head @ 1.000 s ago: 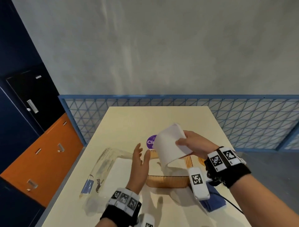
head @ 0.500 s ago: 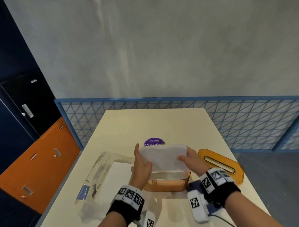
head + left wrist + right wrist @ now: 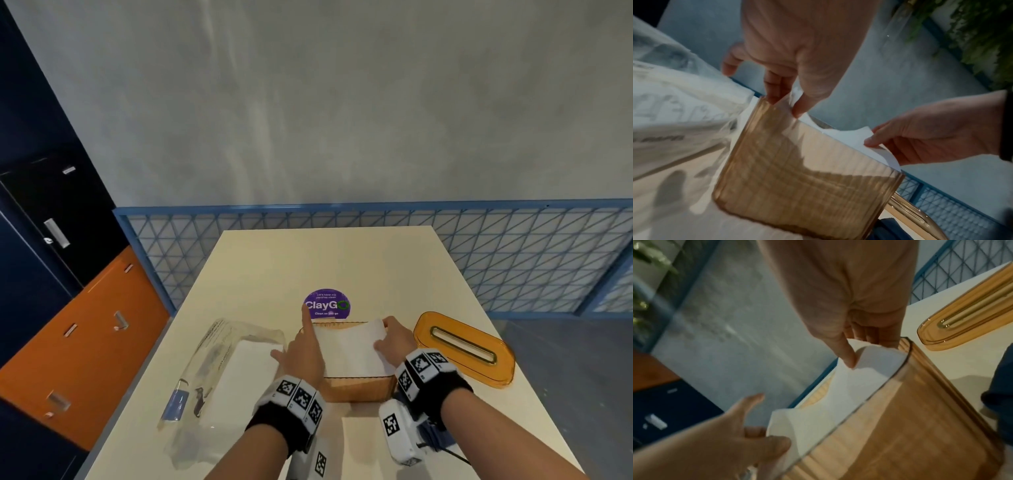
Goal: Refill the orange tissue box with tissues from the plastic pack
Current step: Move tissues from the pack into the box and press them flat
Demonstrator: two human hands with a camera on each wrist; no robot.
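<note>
The orange see-through tissue box (image 3: pixel 356 389) stands open near the table's front. A white tissue stack (image 3: pixel 349 349) lies bent across its open top, partly sunk inside. My left hand (image 3: pixel 301 346) pinches the stack's left end between thumb and fingers, with the index finger stretched out. At the right end my right hand (image 3: pixel 388 337) pinches it, thumb on top. The wrist views show the same: tissue stack (image 3: pixel 830 394) in the box (image 3: pixel 910 418), right hand (image 3: pixel 857 350), left hand (image 3: pixel 789 100). The clear plastic pack (image 3: pixel 226 373) lies left of the box with white tissues inside.
The orange slotted lid (image 3: pixel 466 349) lies flat to the right of the box. A round purple sticker (image 3: pixel 327 304) is on the table (image 3: pixel 325 260) behind it. A dark blue cloth (image 3: pixel 438 442) sits under my right wrist. A blue mesh fence runs behind the table.
The tissue stack came down from above the box onto its open top. My left hand, open a second ago, took hold of the stack's left end.
</note>
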